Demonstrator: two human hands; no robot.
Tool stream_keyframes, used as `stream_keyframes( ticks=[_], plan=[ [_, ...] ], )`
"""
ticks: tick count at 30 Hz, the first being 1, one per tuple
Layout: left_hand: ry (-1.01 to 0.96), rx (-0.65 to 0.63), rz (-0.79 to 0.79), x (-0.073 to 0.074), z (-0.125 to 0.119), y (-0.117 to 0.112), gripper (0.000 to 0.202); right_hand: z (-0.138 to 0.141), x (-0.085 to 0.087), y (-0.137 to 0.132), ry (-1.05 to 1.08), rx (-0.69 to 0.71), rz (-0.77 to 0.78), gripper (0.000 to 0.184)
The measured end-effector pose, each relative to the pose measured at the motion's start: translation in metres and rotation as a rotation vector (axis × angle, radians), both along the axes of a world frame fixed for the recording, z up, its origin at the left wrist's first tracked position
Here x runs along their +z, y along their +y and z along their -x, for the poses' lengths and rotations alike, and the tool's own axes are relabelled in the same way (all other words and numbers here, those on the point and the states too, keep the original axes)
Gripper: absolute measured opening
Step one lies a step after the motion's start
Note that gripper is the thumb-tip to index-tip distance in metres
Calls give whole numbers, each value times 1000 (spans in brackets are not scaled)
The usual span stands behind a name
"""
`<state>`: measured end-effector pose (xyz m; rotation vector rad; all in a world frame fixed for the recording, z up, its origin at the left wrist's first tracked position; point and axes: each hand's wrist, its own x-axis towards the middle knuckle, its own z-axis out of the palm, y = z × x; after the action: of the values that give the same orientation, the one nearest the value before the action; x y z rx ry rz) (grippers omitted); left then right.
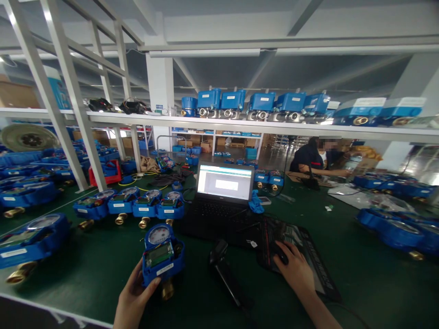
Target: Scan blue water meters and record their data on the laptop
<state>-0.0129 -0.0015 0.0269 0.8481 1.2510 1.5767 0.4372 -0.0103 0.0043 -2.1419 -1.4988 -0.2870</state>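
Observation:
My left hand point(135, 292) grips the lower left side of a blue water meter point(163, 258), thumb on its front face near the white label. The meter has a round dial, an exposed green circuit board or display and a brass pipe end pointing toward me. My right hand point(297, 269) is curled over a black computer mouse point(280, 252) on a dark printed mouse pad point(317, 256). Between my hands a black barcode scanner point(222, 269) lies on the green table. Behind it stands an open laptop point(224, 183) with a small white box on its lit screen.
Several more blue meters point(146, 203) stand in a row left of the laptop, with others at the far left and right. A shelf point(164, 118) above carries blue-boxed meters. A blue crumpled cloth point(256, 202) lies beside the laptop. Another person point(310, 157) sits across the table.

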Motion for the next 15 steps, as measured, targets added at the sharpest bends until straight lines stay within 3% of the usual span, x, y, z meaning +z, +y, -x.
stream_keyframes(
  ticks=[15],
  plan=[
    [3,19,4,4,-2,-1,69,2,3,-1,19,2,-12,47]
  ],
)
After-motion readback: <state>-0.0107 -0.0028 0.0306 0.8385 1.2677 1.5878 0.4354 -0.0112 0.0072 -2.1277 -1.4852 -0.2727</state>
